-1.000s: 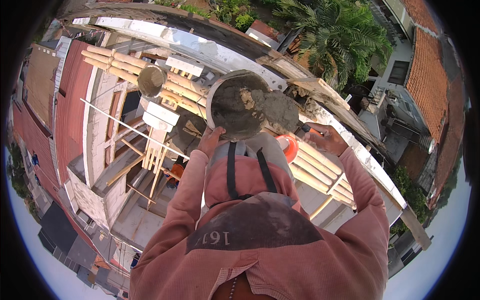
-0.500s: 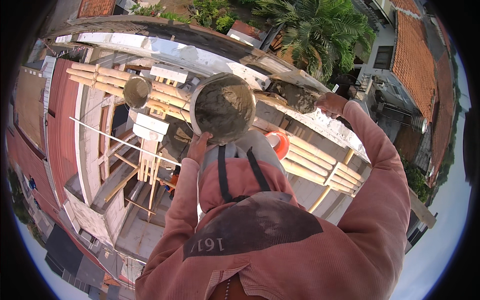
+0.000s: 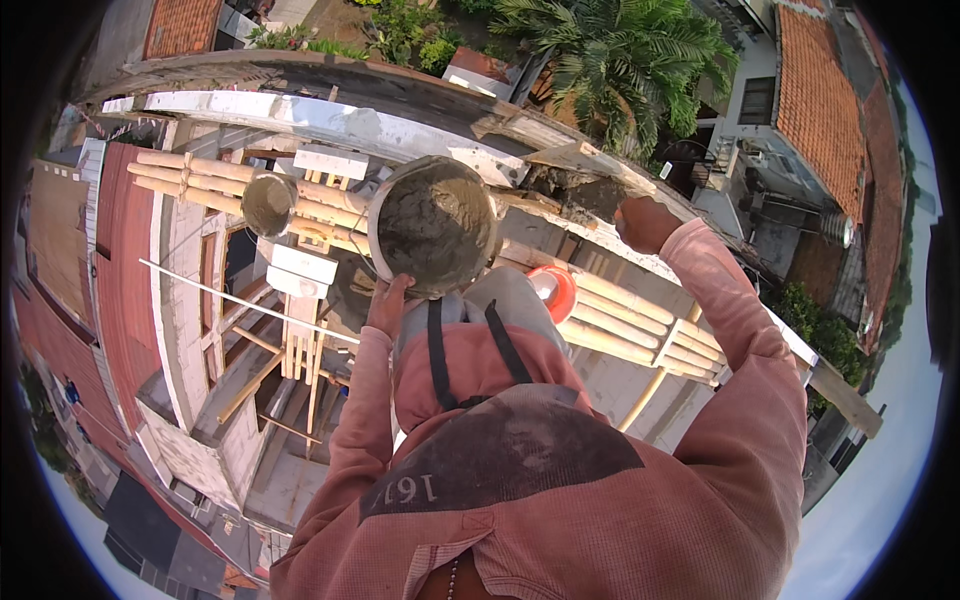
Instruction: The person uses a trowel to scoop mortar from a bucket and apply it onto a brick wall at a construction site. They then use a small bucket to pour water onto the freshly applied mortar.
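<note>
A round bucket (image 3: 383, 232) of wet grey mortar (image 3: 435, 215) stands in front of my lap, its top facing me. My left hand (image 3: 390, 300) grips its near left rim, thumb side up. Farther right, my right hand (image 3: 645, 224) is closed in a fist at the wall top. It holds what looks like a trowel (image 3: 598, 198), the blade dark with mortar; its handle is hidden in my fingers. The blade is at a mortar-smeared strip beside a wooden board (image 3: 585, 157).
Bamboo poles (image 3: 620, 318) run crosswise beneath me, high above lower floors. A second mortar-coated bucket (image 3: 269, 205) sits on them at left. An orange-red round container (image 3: 556, 293) is by my right leg. A thin white pole (image 3: 245, 300) slants at left. Beyond the wall (image 3: 290, 112) stands a palm (image 3: 625, 70).
My right hand and the blade have shifted slightly left and nearer to me along the wall. My left hand keeps its hold on the bucket, which sits slightly nearer. The view has turned a little.
</note>
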A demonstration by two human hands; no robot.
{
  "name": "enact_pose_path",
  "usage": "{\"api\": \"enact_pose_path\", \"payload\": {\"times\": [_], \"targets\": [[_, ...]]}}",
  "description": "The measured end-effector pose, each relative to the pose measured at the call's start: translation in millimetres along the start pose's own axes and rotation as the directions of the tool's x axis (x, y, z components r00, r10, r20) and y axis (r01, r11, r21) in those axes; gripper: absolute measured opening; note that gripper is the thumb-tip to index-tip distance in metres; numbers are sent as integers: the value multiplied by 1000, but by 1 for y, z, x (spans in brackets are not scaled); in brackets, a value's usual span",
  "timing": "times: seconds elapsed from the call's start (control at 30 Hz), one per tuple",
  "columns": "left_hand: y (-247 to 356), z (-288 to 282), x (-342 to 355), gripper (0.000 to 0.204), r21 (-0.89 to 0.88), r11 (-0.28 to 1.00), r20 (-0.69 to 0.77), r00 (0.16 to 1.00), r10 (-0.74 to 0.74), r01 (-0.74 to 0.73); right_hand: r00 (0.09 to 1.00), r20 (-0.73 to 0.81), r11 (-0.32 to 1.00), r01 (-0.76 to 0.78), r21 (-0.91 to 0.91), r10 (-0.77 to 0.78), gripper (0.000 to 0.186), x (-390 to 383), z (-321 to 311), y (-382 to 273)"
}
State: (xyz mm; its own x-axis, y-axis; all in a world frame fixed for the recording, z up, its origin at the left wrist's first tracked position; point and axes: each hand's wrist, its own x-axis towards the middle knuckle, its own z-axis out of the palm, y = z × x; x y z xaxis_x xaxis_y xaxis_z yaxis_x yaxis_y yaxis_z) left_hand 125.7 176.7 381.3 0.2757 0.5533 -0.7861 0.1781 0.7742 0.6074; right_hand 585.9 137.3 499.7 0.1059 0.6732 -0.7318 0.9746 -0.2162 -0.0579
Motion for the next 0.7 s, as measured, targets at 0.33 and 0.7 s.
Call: {"api": "enact_pose_path", "payload": {"times": [0.33,0.7], "targets": [[15,4,-2,30,-26,997,-42,997,-71,70,935,-344,974,-155,-166,90,43,-32,77,-56],[22,12,-2,30,-53,995,-44,995,-89,86,968,-170,981,-172,88,185,46,-40,47,-38]]}}
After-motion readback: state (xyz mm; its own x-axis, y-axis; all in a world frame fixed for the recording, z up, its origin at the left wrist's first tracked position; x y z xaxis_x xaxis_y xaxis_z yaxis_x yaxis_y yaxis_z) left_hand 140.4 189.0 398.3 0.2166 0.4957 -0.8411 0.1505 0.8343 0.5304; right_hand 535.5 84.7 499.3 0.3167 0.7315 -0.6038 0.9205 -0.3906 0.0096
